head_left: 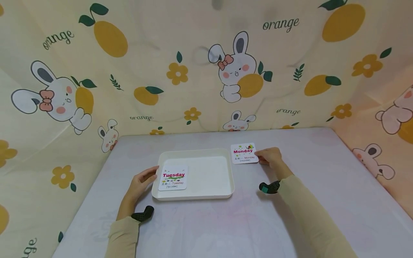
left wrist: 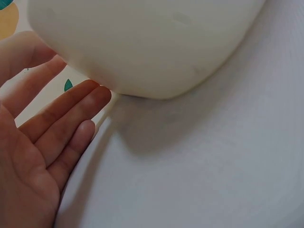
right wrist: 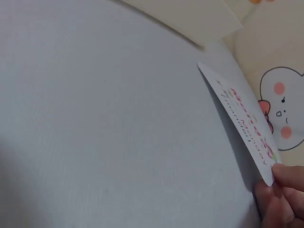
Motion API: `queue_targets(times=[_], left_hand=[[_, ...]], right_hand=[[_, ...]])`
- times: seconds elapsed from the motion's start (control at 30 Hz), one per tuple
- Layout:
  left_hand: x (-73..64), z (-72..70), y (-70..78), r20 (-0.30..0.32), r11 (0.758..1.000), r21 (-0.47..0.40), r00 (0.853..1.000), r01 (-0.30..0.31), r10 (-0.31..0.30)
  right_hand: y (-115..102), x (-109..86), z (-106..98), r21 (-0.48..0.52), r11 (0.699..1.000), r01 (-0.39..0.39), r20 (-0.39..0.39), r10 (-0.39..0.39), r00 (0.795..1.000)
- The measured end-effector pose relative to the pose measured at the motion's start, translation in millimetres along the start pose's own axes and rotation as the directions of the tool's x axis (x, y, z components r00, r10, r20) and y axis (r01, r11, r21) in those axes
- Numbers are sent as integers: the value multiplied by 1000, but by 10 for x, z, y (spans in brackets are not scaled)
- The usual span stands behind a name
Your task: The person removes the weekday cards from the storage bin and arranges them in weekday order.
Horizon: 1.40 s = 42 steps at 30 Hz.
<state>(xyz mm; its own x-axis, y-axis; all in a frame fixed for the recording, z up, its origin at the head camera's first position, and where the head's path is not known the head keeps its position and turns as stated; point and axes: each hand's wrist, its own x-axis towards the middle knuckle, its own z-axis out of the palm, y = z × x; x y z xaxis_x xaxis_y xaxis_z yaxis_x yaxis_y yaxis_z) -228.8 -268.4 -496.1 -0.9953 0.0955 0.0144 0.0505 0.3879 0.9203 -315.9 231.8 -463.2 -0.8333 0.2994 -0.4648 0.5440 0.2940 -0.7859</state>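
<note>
Here our right hand (head_left: 270, 157) pinches the Monday card (head_left: 244, 153) by its edge, just beside the tray (head_left: 209, 195); left hand (head_left: 142, 182), fingers straight and together, touches the tray's left wall.

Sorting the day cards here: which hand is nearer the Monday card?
Right. The right hand pinches the Monday card at its right edge, on the table beside the tray. The left hand rests at the tray's left rim, near the Tuesday card.

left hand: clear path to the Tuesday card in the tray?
Probably yes. The left hand rests open against the tray rim, right beside the Tuesday card; only the low rim lies between, and nothing covers the card.
</note>
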Motion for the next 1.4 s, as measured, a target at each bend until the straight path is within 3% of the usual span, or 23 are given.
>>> queue_targets(times=[0.3,0.63,0.83,0.97,1.17,1.4], left_hand=[[-23,2,31,7,1000,-25,1000,-4,4],[-1,7,22,5,1000,-5,1000,-15,15],[-14,12,29,2,1000,-16,1000,3,-3],[-13,15,31,5,1000,-22,1000,7,-7],[-21,10,44,6,1000,-28,1000,-9,10],[-26,14,36,7,999,-33,1000,-1,1]], right_hand=[[-29,-74,-21,-214,972,93,-20,-100,995],[-51,-136,-33,-259,960,108,-49,-125,991],[-21,-161,-34,-205,974,98,-63,-113,992],[2,-187,-38,-113,989,90,-46,-96,994],[37,-269,15,14,994,106,34,-107,994],[33,-464,143,60,986,155,119,-161,980]])
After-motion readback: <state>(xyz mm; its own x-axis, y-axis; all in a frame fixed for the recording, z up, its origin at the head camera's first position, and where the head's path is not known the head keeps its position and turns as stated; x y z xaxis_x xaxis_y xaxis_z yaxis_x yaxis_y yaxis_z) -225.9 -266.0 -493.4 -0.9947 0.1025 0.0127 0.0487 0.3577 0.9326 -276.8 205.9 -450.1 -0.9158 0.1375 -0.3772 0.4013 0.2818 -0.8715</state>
